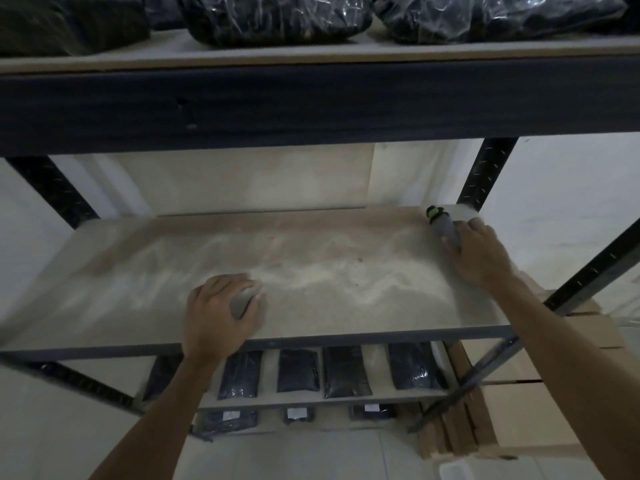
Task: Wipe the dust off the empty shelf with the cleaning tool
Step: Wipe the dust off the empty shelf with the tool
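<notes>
While your left hand (221,310) lies palm-down near the front edge of the empty shelf (311,271), its grip is curled over a grey-beige cloth (246,301); only a fold shows between thumb and fingers. Pale dust streaks run away from that grip toward the far right. Your right hand (479,252) reaches to the back right corner, its grip wrapped round one grey bottle (445,228) with a green and black cap, tilted and pointing away from the palm. Both forearms are stretched out, bare. Counted: one cloth, one bottle, two hands. Below your grips, four dark packets (346,372) stand in a row on the lower shelf; above, three dark wrapped bundles (277,19). Cardboard boxes (519,403) stack under your right forearm.
</notes>
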A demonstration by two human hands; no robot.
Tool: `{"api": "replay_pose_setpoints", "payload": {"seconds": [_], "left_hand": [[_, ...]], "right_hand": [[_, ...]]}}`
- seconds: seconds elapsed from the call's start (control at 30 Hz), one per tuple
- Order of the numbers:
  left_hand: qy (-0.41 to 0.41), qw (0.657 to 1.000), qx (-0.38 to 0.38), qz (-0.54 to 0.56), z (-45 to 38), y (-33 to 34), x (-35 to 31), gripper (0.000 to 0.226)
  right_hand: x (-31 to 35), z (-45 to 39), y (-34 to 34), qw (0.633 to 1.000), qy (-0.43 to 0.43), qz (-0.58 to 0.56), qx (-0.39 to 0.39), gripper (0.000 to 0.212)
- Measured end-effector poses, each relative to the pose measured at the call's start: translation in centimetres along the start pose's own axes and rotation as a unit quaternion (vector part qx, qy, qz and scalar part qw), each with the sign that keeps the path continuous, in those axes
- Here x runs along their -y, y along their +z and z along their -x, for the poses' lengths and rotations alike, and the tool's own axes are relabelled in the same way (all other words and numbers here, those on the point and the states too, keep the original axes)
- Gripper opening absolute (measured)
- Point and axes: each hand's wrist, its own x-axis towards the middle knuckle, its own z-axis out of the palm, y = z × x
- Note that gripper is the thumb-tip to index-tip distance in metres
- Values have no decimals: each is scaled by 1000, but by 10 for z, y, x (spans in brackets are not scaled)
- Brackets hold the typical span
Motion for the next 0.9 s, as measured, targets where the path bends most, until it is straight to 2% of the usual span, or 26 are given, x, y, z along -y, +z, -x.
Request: {"api": "replay_pose_setpoints", "payload": {"seconds": [0.17, 0.23, 0.3, 0.4, 0.47, 0.53, 0.63, 0.8, 0.9], "left_hand": [[-6, 1000, 8, -5, 0, 0, 2, 33], [-5, 1000, 4, -4, -1, 0, 2, 33], [0, 1000, 1, -5, -2, 0, 2, 34], [1, 1000, 3, -9, -2, 1, 1, 38], [2, 1000, 5, -9, -1, 1, 1, 41], [4, 1000, 3, -10, -2, 1, 2, 42], [6, 1000, -3, -25, -2, 2, 3, 39], [6, 1000, 7, -29, -1, 2, 3, 34], [5, 1000, 11, -27, -1, 1, 3, 37]], "right_hand": [[32, 35, -5, 988, -123, -76, 46, 34], [36, 31, -19, 981, -134, -115, 85, 30], [29, 15, -36, 984, -105, -129, 71, 28], [1, -22, -50, 992, 1, -124, 11, 29], [-16, -38, -39, 994, 64, -90, 6, 33], [-21, -37, -18, 995, 92, -40, 12, 37], [-7, -19, 4, 998, 48, -27, -14, 35], [44, 24, 0, 990, -100, -92, 36, 46], [64, 40, -6, 977, -168, -116, 54, 32]]}}
